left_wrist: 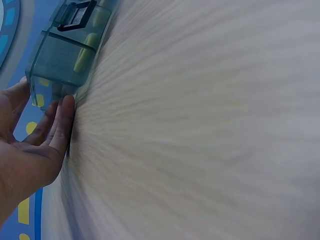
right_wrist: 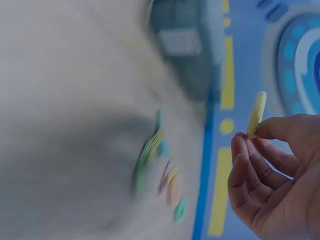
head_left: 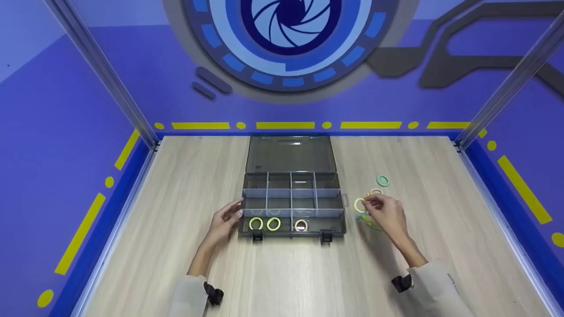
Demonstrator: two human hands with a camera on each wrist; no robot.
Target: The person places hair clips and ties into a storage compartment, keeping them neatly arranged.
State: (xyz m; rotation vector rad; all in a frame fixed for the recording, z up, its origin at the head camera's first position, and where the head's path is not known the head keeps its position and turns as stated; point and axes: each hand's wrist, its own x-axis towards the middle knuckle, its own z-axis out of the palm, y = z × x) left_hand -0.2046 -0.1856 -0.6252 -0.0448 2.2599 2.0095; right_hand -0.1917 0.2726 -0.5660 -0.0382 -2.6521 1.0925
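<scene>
A smoky clear organizer box (head_left: 282, 234) lies with its lid (head_left: 291, 156) folded back. Two yellow-green rings, among them one ring (head_left: 268, 224), sit in the front left compartment. A pale pinkish ring (head_left: 296, 226) is in the front right compartment. My left hand (head_left: 223, 224) touches the box's left side with fingers extended; the left wrist view shows its fingertips (left_wrist: 66, 105) against the box end. Between thumb and forefinger my right hand (head_left: 390, 215) pinches a pale yellow ring (right_wrist: 257, 114), raised above the table right of the box.
Below the right hand lies a loose pile of coloured rings (head_left: 369, 221), partly hidden. Farther back are a pale ring (head_left: 376, 190) and a green ring (head_left: 379, 181). Blue walls with metal posts (head_left: 498, 86) border the wooden table (head_left: 189, 176).
</scene>
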